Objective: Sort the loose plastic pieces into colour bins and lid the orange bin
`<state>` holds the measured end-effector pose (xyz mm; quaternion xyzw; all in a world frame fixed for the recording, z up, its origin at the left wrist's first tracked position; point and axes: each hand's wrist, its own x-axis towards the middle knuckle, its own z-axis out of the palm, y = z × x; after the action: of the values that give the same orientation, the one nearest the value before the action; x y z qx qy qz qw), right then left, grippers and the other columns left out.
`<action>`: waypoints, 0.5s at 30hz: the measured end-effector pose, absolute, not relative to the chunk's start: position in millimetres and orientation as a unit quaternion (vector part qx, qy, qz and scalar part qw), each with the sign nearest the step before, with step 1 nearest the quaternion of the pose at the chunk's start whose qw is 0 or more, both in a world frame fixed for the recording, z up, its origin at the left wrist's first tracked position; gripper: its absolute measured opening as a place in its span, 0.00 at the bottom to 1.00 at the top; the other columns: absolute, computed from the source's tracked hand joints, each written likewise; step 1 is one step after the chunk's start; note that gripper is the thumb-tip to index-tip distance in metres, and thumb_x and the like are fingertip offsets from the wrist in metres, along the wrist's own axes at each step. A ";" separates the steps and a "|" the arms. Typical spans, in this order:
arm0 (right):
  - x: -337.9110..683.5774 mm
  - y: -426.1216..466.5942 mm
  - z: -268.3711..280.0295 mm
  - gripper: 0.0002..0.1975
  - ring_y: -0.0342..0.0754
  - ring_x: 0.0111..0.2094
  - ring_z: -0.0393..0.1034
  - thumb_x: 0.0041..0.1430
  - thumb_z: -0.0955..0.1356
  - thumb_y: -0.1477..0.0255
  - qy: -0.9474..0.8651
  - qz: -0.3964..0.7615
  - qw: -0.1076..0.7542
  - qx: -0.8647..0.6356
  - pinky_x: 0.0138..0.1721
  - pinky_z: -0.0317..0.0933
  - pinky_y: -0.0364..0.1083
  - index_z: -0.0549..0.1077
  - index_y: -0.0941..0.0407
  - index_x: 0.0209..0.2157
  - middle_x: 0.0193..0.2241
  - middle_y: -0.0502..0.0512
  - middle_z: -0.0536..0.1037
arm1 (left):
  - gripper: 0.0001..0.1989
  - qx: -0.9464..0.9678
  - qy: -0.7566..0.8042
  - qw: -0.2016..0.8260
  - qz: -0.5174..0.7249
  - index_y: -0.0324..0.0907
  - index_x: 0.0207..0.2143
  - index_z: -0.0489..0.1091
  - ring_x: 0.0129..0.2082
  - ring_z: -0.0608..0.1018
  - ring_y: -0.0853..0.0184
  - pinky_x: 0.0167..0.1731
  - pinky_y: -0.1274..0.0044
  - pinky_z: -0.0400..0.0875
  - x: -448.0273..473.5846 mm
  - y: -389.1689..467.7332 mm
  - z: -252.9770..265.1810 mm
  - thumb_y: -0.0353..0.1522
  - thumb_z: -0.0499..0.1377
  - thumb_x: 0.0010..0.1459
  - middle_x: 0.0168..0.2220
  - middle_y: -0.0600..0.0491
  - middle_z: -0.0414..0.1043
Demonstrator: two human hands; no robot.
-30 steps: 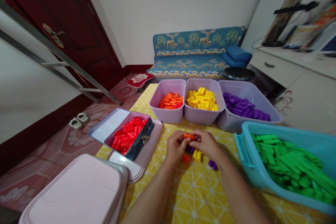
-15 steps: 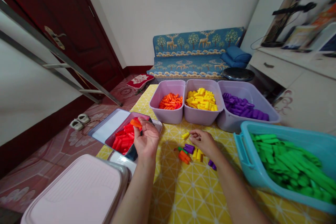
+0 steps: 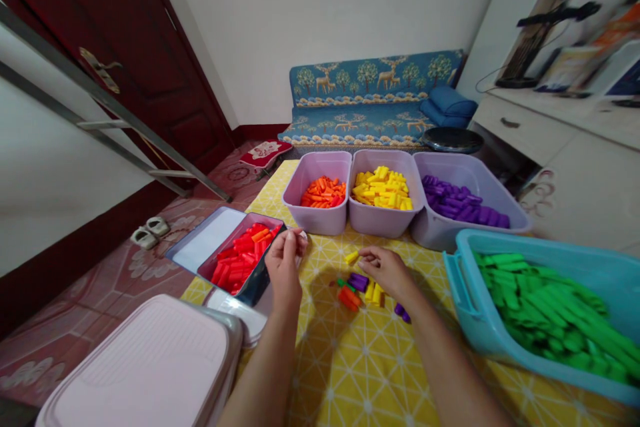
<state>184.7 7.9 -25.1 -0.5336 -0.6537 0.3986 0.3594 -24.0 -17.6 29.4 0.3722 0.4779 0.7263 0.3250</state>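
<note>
My left hand (image 3: 285, 261) is at the right edge of the box of red pieces (image 3: 239, 260), its fingers curled in and nothing showing between them. An orange piece (image 3: 261, 235) lies on top of the red ones. Between thumb and fingertips, my right hand (image 3: 384, 268) pinches a small yellow plastic piece (image 3: 352, 257) just above the cloth. Below it lies a small group: orange pieces (image 3: 349, 298), a purple piece (image 3: 359, 281), yellow pieces (image 3: 374, 293) and a bit of green (image 3: 342, 283). Another purple piece (image 3: 402, 312) lies by my right wrist.
Across the table's back stand lilac tubs of orange (image 3: 324, 193), yellow (image 3: 383, 188) and purple pieces (image 3: 463, 201). A turquoise tub (image 3: 465, 320) with green pieces is at right. A pink-lidded container (image 3: 145, 360) occupies the front left; a patterned sofa (image 3: 360, 107) stands behind.
My left hand has let go of the orange piece, which now lies among the red ones, and has drawn right with fingers curled. My right hand keeps the yellow piece, nearly still.
</note>
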 end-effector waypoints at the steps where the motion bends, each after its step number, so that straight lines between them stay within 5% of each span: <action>1: 184.7 7.9 -25.3 0.12 0.47 0.32 0.75 0.51 0.68 0.71 -0.656 0.399 0.358 -0.532 0.35 0.67 0.45 0.76 0.57 0.38 0.31 0.55 0.80 | 0.13 0.428 0.533 0.223 0.695 0.41 0.36 0.74 0.31 0.73 0.69 0.36 0.77 0.68 -27.4 -20.0 35.6 0.40 0.57 0.60 0.30 0.53 0.72; 4: 184.2 8.0 -25.0 0.12 0.48 0.32 0.75 0.51 0.68 0.71 -0.657 0.395 0.354 -0.536 0.35 0.67 0.45 0.77 0.58 0.38 0.32 0.56 0.80 | 0.13 0.523 0.669 -0.026 0.528 0.43 0.42 0.74 0.45 0.72 0.60 0.51 0.68 0.63 -45.5 -22.2 52.7 0.38 0.54 0.62 0.42 0.49 0.74; 6: 183.6 7.8 -24.4 0.12 0.48 0.32 0.75 0.51 0.68 0.71 -0.655 0.390 0.353 -0.542 0.34 0.67 0.45 0.76 0.58 0.39 0.31 0.56 0.80 | 0.14 0.527 0.742 -0.081 0.407 0.43 0.46 0.73 0.50 0.70 0.55 0.53 0.64 0.62 -59.6 -19.0 59.3 0.36 0.54 0.61 0.47 0.45 0.72; 10: 182.6 6.5 -22.5 0.12 0.47 0.31 0.75 0.51 0.68 0.71 -0.658 0.389 0.350 -0.541 0.33 0.67 0.44 0.77 0.58 0.39 0.31 0.55 0.80 | 0.18 0.496 0.834 -0.050 0.238 0.43 0.49 0.73 0.52 0.69 0.47 0.46 0.61 0.66 -77.7 -10.2 62.4 0.37 0.54 0.59 0.50 0.40 0.70; 15: 181.9 4.9 -20.5 0.11 0.47 0.31 0.75 0.52 0.67 0.71 -0.661 0.391 0.344 -0.540 0.32 0.66 0.43 0.77 0.57 0.37 0.30 0.54 0.80 | 0.20 0.490 0.851 0.002 0.189 0.44 0.51 0.73 0.49 0.73 0.44 0.43 0.59 0.68 -81.3 -5.9 63.3 0.36 0.50 0.61 0.50 0.37 0.72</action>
<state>181.9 4.9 -20.5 -0.5399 -0.6613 0.3906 0.3444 -81.3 -5.9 63.3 0.4900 0.8511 0.1887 0.0018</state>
